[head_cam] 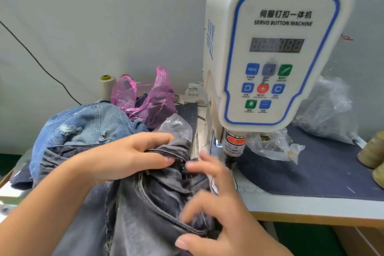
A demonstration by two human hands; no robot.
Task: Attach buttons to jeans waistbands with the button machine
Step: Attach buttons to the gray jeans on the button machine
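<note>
We see a pair of dark grey jeans (149, 199) bunched across the lower middle of the view, its waistband (166, 151) raised toward a white servo button machine (276, 52) that stands on the right half of the desk (311, 207). Our left hand (124, 158) lies on the top of the waistband, with the fingers (158, 137) curled over its far side and the thumb pressing its near side, so the cloth is pinched between them. Our right hand (218, 220) is blurred; its fingers (205, 167) are spread apart and loosely bent above the jeans near the waistband's end, and we cannot tell whether they touch the cloth. The machine's black punch head (233, 147), with a red and white warning label, hangs just to the right of the right hand's fingertips. The waistband's end lies beside it, not under it.

Behind the left hand a pile of light blue ripped jeans (83, 124) fills the left side. A pink plastic bag (145, 100) and a thread cone (107, 87) sit further back by the wall. Right of the punch head, clear plastic bags (274, 145) lie on a dark blue mat (322, 172), whose front part is open. A ruler strip (259, 191) runs along the mat's near edge, and the desk's front edge falls away just below it.
</note>
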